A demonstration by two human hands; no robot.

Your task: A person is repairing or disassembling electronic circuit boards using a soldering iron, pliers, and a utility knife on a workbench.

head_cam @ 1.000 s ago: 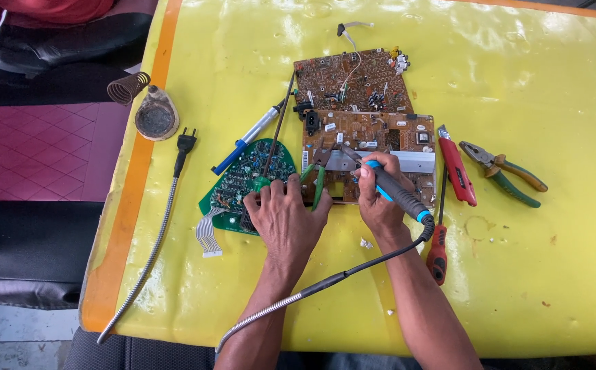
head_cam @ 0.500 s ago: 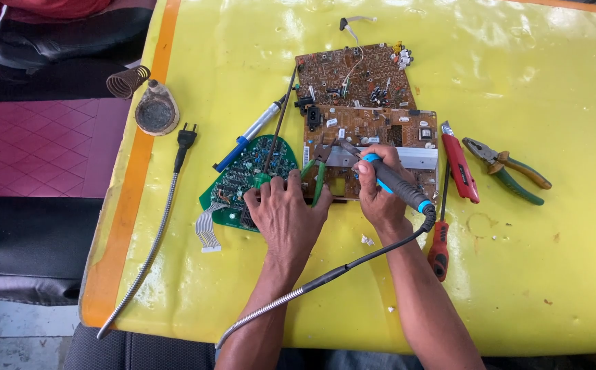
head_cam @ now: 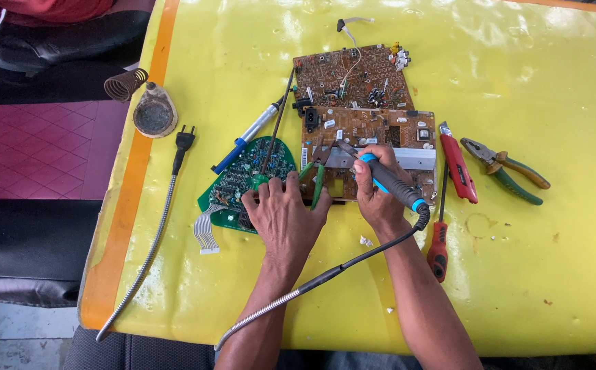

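Glossy yellow tabletop (head_cam: pixel 531 288) with an orange strip along its left edge, specked with small debris; dark red patterned floor and black seat cushions off to the left. Nearest: braided metal-sheathed cable (head_cam: pixel 291 298) curling up across the front edge; then left hand (head_cam: pixel 286 214) spread flat, palm down, fingers open over green-handled small pliers (head_cam: pixel 317 183) and the edge of a rounded green circuit board (head_cam: pixel 243 179), gripping nothing that can be told; right hand (head_cam: pixel 378 194) closed around a black-and-blue soldering iron (head_cam: pixel 390 183), tip down on a brown rectangular circuit board (head_cam: pixel 370 130). Just right of that board: red-handled screwdriver (head_cam: pixel 438 240), red utility knife (head_cam: pixel 458 166), green-and-yellow-handled combination pliers (head_cam: pixel 507 169), all lying flat, apart from the hands. Left of the green board: white ribbon cable (head_cam: pixel 204 233), blue-handled desoldering pump (head_cam: pixel 246 139), black two-pin plug (head_cam: pixel 183 140) on a metal-sheathed lead. Farther back: second brown circuit board (head_cam: pixel 349 75); round soldering stand with coiled wire holder (head_cam: pixel 149 109) at the table's left edge.
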